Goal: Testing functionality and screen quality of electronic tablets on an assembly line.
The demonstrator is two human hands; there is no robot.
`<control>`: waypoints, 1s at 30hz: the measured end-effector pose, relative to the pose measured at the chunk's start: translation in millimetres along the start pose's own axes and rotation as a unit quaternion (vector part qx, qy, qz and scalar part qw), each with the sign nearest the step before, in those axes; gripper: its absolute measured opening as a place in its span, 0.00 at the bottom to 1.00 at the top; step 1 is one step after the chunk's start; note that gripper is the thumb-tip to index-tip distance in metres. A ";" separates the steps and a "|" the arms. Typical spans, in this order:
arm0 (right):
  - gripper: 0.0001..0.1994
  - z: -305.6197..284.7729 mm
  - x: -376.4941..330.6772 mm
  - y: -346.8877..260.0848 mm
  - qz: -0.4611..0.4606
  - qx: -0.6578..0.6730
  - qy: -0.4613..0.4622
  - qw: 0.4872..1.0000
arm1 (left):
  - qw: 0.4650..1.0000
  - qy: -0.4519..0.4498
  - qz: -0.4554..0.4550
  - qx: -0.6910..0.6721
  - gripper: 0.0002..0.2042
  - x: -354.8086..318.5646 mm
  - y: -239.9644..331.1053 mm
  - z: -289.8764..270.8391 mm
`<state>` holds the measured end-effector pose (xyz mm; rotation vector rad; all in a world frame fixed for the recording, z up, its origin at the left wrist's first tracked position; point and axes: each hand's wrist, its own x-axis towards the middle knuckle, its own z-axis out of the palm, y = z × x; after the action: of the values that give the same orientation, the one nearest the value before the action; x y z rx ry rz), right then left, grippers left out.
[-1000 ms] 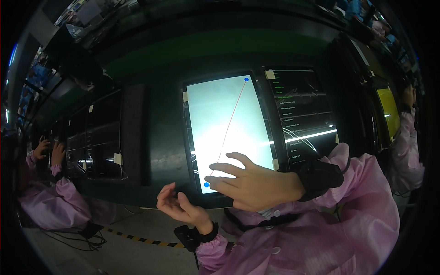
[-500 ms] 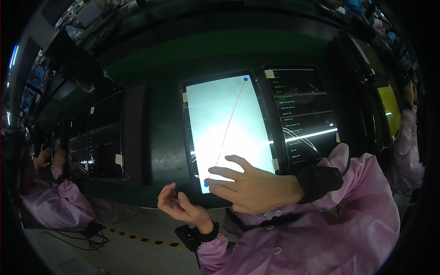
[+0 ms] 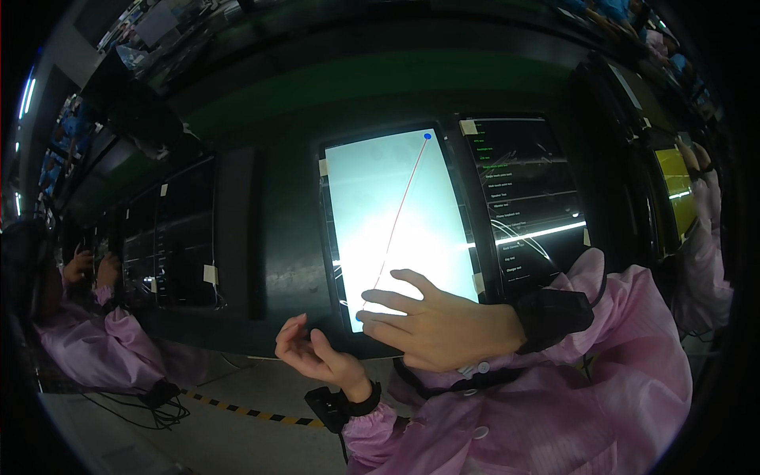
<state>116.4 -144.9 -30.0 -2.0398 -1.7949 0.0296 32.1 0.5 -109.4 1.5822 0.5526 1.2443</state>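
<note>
Right hand (image 3: 443, 328) spread wide, fingertips on lower edge of lit tablet screen (image 3: 396, 222) standing in dark fixture, left hand (image 3: 313, 356) cupped, empty, just below; risk of finger slipping, breaking the traced red line (image 3: 400, 210).

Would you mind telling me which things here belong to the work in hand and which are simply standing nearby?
In use:
- lit tablet, with a thin red line and a blue dot on its screen
- right hand, fingertips at the screen's lower edge
- left hand, held open below, holding nothing

Standing by:
- dark tablet with a list
- dark screens to the left
- yellow screen
- a co-worker's hands
</note>
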 end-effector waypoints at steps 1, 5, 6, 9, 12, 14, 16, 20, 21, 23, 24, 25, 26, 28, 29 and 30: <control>0.21 -1.9 0.0 0.9 0.001 0.010 0.001 1.000 | 1.000 -0.001 0.000 -0.001 0.11 0.0 0.5 1.4; 0.22 -42.7 0.4 11.3 0.033 0.025 0.034 0.999 | 1.000 -0.009 -0.015 0.007 0.11 3.9 3.2 3.9; 0.23 -66.0 -2.2 14.8 0.068 0.033 0.049 0.996 | 1.000 -0.014 -0.019 0.005 0.11 4.5 2.1 2.7; 0.31 -106.3 -35.4 27.5 0.177 0.054 0.165 0.969 | 0.994 -0.014 -0.090 -0.055 0.11 11.0 -2.5 -9.2; 0.28 -122.1 -88.8 42.6 0.302 0.042 0.203 0.931 | 0.988 -0.111 -0.110 0.001 0.12 27.8 11.6 -7.3; 0.26 -117.3 -119.0 55.1 0.377 0.033 0.205 0.903 | 0.971 -0.234 -0.030 0.036 0.14 47.1 26.2 -5.0; 0.24 -104.4 -141.9 64.0 0.413 0.020 0.196 0.889 | 0.934 -0.348 0.036 0.074 0.17 66.9 44.2 8.8; 0.23 -97.1 -145.8 68.9 0.422 0.013 0.180 0.888 | 0.877 -0.422 0.135 0.187 0.23 88.9 49.8 48.5; 0.23 -96.2 -143.7 72.9 0.402 0.003 0.166 0.900 | 0.842 -0.443 0.181 0.250 0.23 94.0 50.5 55.0; 0.23 -95.3 -146.0 74.2 0.392 0.005 0.173 0.903 | 0.826 -0.457 0.208 0.255 0.23 90.6 45.6 65.5; 0.23 -96.1 -148.6 75.0 0.406 0.000 0.173 0.897 | 0.826 -0.464 0.217 0.236 0.22 87.8 40.5 71.4; 0.23 -96.9 -149.8 75.4 0.421 -0.006 0.171 0.891 | 0.803 -0.483 0.233 0.261 0.23 86.8 43.1 74.6; 0.23 -97.6 -148.8 75.1 0.437 0.005 0.164 0.884 | 0.804 -0.479 0.231 0.264 0.22 86.0 45.3 76.8; 0.23 -96.3 -151.2 79.6 0.427 0.010 0.162 0.889 | 0.803 -0.480 0.234 0.265 0.22 84.5 49.2 81.1; 0.23 -97.0 -152.4 81.6 0.422 0.011 0.159 0.892 | 0.803 -0.479 0.236 0.265 0.22 84.7 49.8 83.0; 0.23 -98.4 -152.2 81.1 0.410 -0.025 0.127 0.903 | 0.794 -0.478 0.244 0.287 0.22 84.0 49.4 84.4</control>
<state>195.9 -325.2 -5.5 -2.5428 -0.6945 -0.0363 128.3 14.3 -24.7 2.7075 -0.1987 0.4284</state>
